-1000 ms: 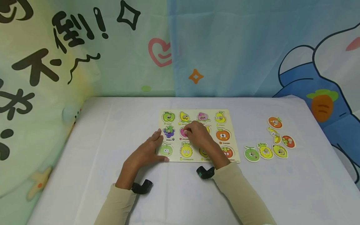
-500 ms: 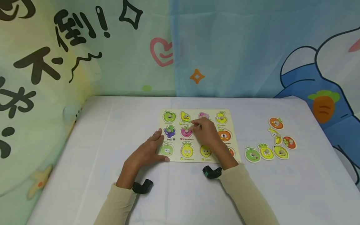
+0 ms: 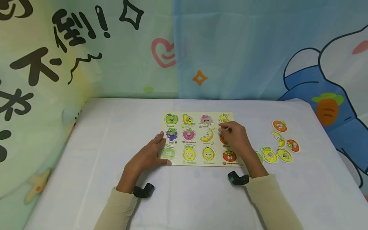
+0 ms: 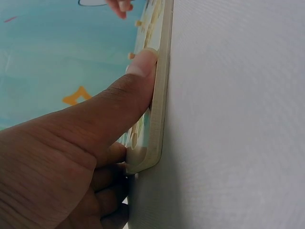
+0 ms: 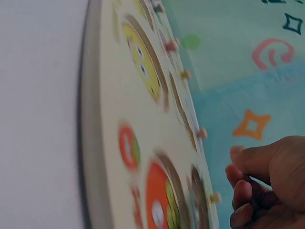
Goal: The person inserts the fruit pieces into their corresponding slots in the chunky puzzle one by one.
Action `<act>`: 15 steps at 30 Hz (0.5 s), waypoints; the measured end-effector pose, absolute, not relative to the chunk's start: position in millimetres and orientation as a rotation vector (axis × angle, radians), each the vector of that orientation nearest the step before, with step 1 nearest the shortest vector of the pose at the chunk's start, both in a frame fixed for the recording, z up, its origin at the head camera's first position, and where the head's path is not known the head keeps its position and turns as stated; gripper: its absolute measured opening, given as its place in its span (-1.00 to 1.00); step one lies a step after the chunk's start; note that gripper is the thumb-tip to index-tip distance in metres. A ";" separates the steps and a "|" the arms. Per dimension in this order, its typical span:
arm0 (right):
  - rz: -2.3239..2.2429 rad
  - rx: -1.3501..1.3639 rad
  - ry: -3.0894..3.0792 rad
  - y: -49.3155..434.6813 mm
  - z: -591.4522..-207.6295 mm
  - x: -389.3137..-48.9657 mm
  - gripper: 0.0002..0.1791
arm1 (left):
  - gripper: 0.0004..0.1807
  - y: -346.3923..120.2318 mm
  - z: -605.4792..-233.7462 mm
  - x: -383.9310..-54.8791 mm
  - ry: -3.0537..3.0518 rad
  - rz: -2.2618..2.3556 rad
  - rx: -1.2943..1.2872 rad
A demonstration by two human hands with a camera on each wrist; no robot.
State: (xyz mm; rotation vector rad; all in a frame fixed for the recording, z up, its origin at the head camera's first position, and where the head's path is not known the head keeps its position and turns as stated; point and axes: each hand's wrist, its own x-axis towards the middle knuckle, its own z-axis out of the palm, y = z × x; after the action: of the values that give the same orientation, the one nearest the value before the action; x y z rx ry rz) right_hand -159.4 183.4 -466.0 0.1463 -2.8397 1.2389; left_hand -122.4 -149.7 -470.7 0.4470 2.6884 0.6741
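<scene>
A cream fruit puzzle board (image 3: 199, 153) lies on the white-covered table. My left hand (image 3: 149, 153) holds its near left corner, thumb (image 4: 140, 71) over the front edge and fingers along the left side. Over the board's right part hovers my right hand (image 3: 237, 135), fingers loosely curled and nothing visible between them. Knobbed pieces sit in the upper row and at the left of the middle row, among them a grape piece (image 3: 171, 134) and a strawberry piece (image 3: 188, 134). Printed banana (image 3: 207, 135), lemon (image 3: 208, 153) and persimmon (image 3: 229, 156) recesses show without knobs.
Right of the board lie loose pieces: an orange (image 3: 279, 126), a banana (image 3: 279, 139), a red fruit (image 3: 293, 145), a pineapple (image 3: 269, 155) and a lemon (image 3: 284, 155). A green melon piece (image 3: 260, 157) is partly hidden by the right wrist. A printed curtain hangs behind.
My right hand has left the strawberry piece, which now sits in its recess, and has moved right across the board. The left hand stays at the corner.
</scene>
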 end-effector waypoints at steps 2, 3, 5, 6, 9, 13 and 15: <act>1.232 0.082 -2.841 192.1 -464.7 -157.5 -0.70 | 0.15 -150.2 -470.9 -122.1 2.686 0.677 0.445; 1.221 0.042 -2.846 196.1 -464.1 -156.6 -0.69 | 0.15 -150.4 -471.0 -122.0 2.685 0.678 0.444; 1.208 -0.045 -2.854 203.8 -462.9 -154.8 -0.68 | 0.15 -150.7 -470.8 -121.8 2.682 0.682 0.443; 1.202 -0.084 -2.859 207.5 -462.4 -153.7 -0.67 | 0.15 -150.8 -470.6 -121.7 2.682 0.683 0.447; 1.163 -0.169 -2.874 217.5 -462.1 -150.8 -0.66 | 0.15 -151.0 -469.5 -121.3 2.682 0.682 0.450; 1.116 -0.185 -2.868 229.9 -462.6 -147.7 -0.65 | 0.15 -150.9 -468.5 -120.8 2.684 0.694 0.457; 1.103 -0.175 -2.857 236.8 -463.2 -146.5 -0.66 | 0.15 -150.6 -468.6 -120.7 2.682 0.700 0.462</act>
State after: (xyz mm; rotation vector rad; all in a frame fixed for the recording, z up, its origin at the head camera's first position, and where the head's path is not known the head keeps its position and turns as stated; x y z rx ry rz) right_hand -146.5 236.8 -463.2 -0.1752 -2.8569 1.1027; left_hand -120.7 -150.6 -468.6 0.4617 2.6817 0.7004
